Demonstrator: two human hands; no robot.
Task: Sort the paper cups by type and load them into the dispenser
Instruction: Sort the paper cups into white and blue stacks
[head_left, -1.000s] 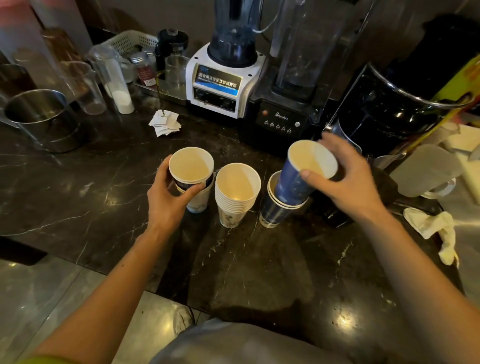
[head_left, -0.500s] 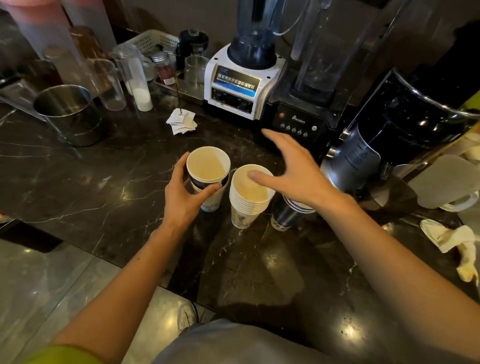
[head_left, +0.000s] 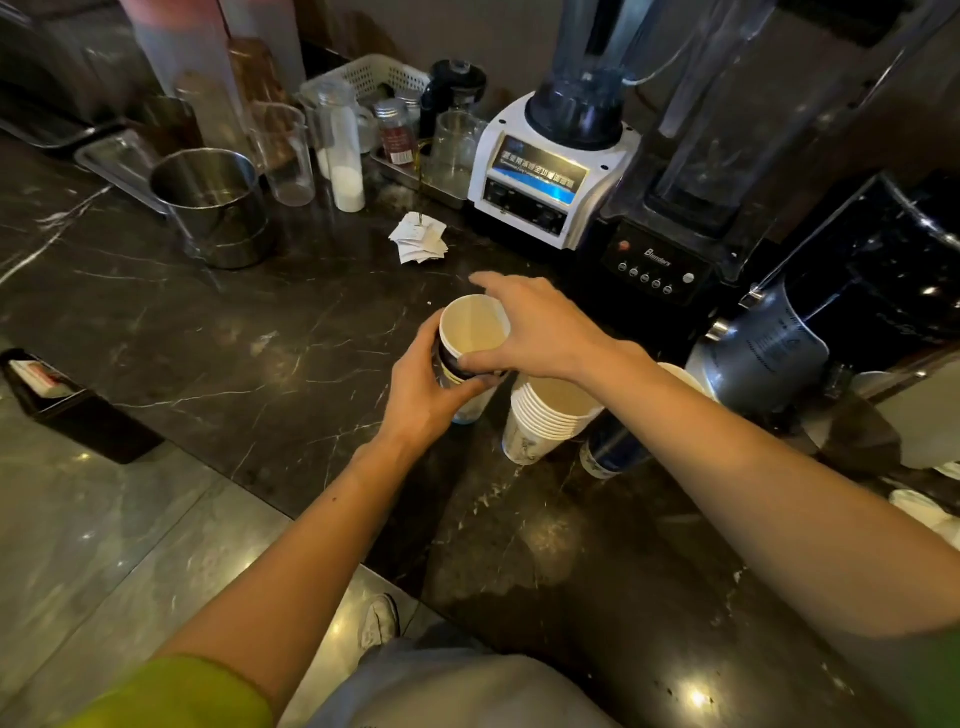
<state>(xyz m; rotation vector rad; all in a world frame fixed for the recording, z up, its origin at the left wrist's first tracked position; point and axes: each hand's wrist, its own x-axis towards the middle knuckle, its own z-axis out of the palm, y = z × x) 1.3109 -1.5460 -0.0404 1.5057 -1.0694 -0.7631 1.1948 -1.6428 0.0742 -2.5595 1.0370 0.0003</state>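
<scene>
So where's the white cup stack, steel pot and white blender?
white cup stack (head_left: 540, 423), head view, stacked rims.
steel pot (head_left: 223, 234), head view, outer wall.
white blender (head_left: 537, 182), head view, front panel.

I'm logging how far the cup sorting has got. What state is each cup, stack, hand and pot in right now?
Left grip, holds the white bottom cup from the side.
Right grip, pinches the dark top cup at its rim.
Dark top cup, upright, nested in the white bottom cup.
White cup stack, upright, nested, standing on the counter, untouched.
Blue cup stack, upright, mostly hidden under the right forearm.
Steel pot, upright, uncovered.
</scene>
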